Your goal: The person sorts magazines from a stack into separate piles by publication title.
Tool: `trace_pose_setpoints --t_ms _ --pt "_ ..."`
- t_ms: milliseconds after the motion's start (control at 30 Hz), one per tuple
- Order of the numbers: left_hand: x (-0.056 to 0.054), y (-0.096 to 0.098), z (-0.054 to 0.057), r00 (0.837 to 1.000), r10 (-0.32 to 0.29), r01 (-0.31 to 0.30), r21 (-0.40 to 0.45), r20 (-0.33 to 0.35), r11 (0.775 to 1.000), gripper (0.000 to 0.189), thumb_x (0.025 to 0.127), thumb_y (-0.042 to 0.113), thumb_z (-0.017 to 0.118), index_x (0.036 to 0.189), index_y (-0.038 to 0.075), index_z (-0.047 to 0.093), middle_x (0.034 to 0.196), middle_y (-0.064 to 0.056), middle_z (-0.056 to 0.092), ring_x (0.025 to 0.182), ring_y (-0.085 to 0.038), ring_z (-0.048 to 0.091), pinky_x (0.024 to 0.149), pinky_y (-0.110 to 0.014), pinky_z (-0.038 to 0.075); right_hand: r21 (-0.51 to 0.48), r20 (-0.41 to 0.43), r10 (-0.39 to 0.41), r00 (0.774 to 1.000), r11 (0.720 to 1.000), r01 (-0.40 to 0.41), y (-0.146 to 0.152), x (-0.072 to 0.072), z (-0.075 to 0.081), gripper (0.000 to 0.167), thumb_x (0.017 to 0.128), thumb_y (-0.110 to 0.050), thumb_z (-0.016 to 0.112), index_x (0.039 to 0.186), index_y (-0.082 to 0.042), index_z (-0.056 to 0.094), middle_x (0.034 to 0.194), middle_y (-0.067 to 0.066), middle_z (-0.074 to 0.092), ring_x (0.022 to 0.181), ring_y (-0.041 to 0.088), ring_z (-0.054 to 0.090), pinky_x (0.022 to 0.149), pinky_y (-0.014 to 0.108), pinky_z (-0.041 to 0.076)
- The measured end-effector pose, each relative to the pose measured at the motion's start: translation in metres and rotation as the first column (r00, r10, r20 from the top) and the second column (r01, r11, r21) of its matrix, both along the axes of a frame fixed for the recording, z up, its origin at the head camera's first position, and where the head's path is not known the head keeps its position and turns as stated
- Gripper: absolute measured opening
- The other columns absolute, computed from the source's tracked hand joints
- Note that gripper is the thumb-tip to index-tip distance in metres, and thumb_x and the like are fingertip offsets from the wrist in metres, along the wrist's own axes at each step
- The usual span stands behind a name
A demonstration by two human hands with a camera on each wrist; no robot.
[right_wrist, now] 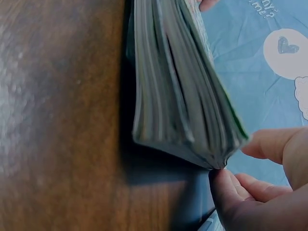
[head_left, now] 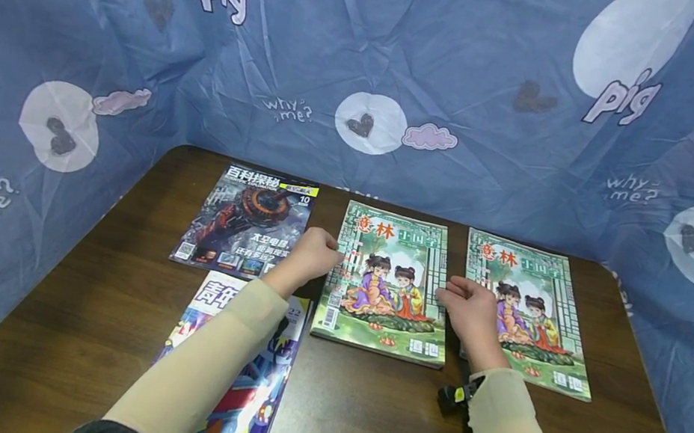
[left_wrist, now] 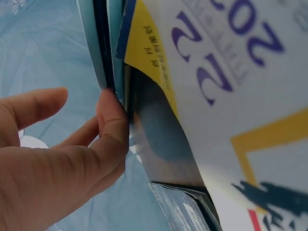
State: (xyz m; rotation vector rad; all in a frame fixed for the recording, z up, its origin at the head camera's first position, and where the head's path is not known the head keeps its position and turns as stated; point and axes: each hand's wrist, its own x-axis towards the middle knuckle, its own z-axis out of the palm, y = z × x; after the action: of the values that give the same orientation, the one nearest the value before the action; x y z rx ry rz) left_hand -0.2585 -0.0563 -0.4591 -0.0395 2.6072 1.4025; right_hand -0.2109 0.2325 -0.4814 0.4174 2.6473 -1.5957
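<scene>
The middle stack of green magazines [head_left: 386,291], its cover showing two cartoon children, lies between both hands. My left hand [head_left: 311,256] touches its left edge; in the left wrist view one fingertip [left_wrist: 111,106] meets the edge while another finger stands away from it. At the right edge, my right hand [head_left: 473,314] has its fingertips against the side. The thick page edges [right_wrist: 175,96] fill the right wrist view, with the thumb [right_wrist: 225,190] and a finger at the corner. A matching green magazine [head_left: 542,316] lies to the right, partly behind the right hand.
A dark science magazine [head_left: 244,219] lies at back left. Nearer me, a colourful magazine [head_left: 285,347] is partly covered by the left forearm. Brown table [head_left: 367,432] runs underneath; a blue printed cloth [head_left: 321,38] walls the back and sides. A black device [head_left: 451,398] is strapped at the right wrist.
</scene>
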Motion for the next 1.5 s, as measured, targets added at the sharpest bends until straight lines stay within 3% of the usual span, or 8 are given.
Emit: trace_pose_setpoints --t_ms 267,400,767,967,1100,1300,1400,1500 --pt "-0.001 0.0 -0.004 0.995 0.054 -0.068 0.176 0.082 0.982 0.031 0.094 0.002 0.066 0.12 -0.015 0.061 0.123 -0.026 0.059 0.105 -0.037 0.063 0.084 -0.04 0.058 -0.005 0.003 0.003 1.0 1.0 -0.003 0.001 0.001 0.001 0.051 0.096 -0.019 0.07 0.14 0.003 0.057 0.131 0.02 0.063 0.119 0.034 0.06 0.098 0.046 0.05" --pt "-0.001 0.0 -0.002 0.993 0.066 -0.084 0.192 0.098 0.978 0.031 0.095 0.004 0.067 0.12 -0.014 0.062 0.123 -0.026 0.06 0.099 -0.035 0.066 0.082 -0.039 0.058 -0.02 0.006 0.006 1.0 1.0 -0.006 0.002 0.001 0.001 0.051 0.096 -0.019 0.07 0.14 0.004 0.056 0.133 0.021 0.062 0.12 0.034 0.059 0.099 0.046 0.049" --pt "0.0 -0.001 -0.001 0.978 -0.013 -0.041 0.255 0.21 0.966 0.049 0.093 0.001 0.07 0.137 -0.011 0.052 0.125 -0.025 0.058 0.074 -0.027 0.067 0.068 -0.038 0.061 -0.05 0.019 0.012 1.0 0.999 -0.011 0.002 0.002 0.006 0.053 0.096 -0.017 0.07 0.142 0.004 0.054 0.135 0.022 0.06 0.123 0.035 0.057 0.101 0.046 0.048" --pt "0.003 0.002 0.002 0.959 -0.081 0.009 0.256 0.273 0.967 0.065 0.097 0.003 0.067 0.153 -0.006 0.034 0.135 -0.024 0.051 0.071 -0.026 0.063 0.065 -0.04 0.061 -0.059 0.021 0.021 1.0 0.998 -0.019 0.001 0.003 0.007 0.055 0.096 -0.017 0.07 0.143 0.005 0.053 0.136 0.022 0.06 0.123 0.035 0.057 0.101 0.046 0.048" --pt "0.005 0.003 0.003 0.961 -0.074 -0.001 0.27 0.267 0.963 0.065 0.098 0.002 0.066 0.154 -0.004 0.033 0.136 -0.024 0.05 0.069 -0.024 0.061 0.062 -0.039 0.06 -0.066 0.017 0.032 0.999 0.997 -0.031 0.002 0.002 0.007 0.056 0.096 -0.017 0.071 0.144 0.005 0.052 0.136 0.023 0.059 0.124 0.035 0.057 0.102 0.045 0.048" --pt "0.009 0.002 0.002 0.965 -0.062 -0.023 0.318 0.255 0.948 0.066 0.098 0.001 0.066 0.155 -0.002 0.033 0.15 -0.021 0.041 0.069 -0.021 0.06 0.059 -0.037 0.058 -0.069 0.008 0.04 0.999 0.997 -0.039 0.002 0.003 0.006 0.056 0.096 -0.016 0.071 0.144 0.005 0.052 0.136 0.023 0.059 0.124 0.035 0.057 0.102 0.045 0.047" --pt "0.01 0.001 0.001 0.962 -0.057 -0.045 0.359 0.268 0.932 0.066 0.098 0.0 0.065 0.155 0.0 0.033 0.144 -0.021 0.047 0.066 -0.02 0.06 0.057 -0.035 0.057 -0.068 0.012 0.039 0.999 0.997 -0.039 0.003 0.003 0.005 0.056 0.095 -0.015 0.071 0.144 0.005 0.052 0.136 0.022 0.059 0.124 0.035 0.057 0.102 0.045 0.047" --pt "0.01 -0.001 -0.002 0.958 -0.047 -0.078 0.413 0.285 0.907 0.063 0.098 -0.001 0.064 0.154 0.002 0.036 0.124 -0.02 0.058 0.062 -0.02 0.061 0.054 -0.034 0.056 -0.074 0.02 0.045 0.999 0.996 -0.043 0.003 0.003 0.004 0.057 0.095 -0.016 0.071 0.145 0.004 0.051 0.137 0.022 0.059 0.124 0.035 0.056 0.102 0.045 0.047"
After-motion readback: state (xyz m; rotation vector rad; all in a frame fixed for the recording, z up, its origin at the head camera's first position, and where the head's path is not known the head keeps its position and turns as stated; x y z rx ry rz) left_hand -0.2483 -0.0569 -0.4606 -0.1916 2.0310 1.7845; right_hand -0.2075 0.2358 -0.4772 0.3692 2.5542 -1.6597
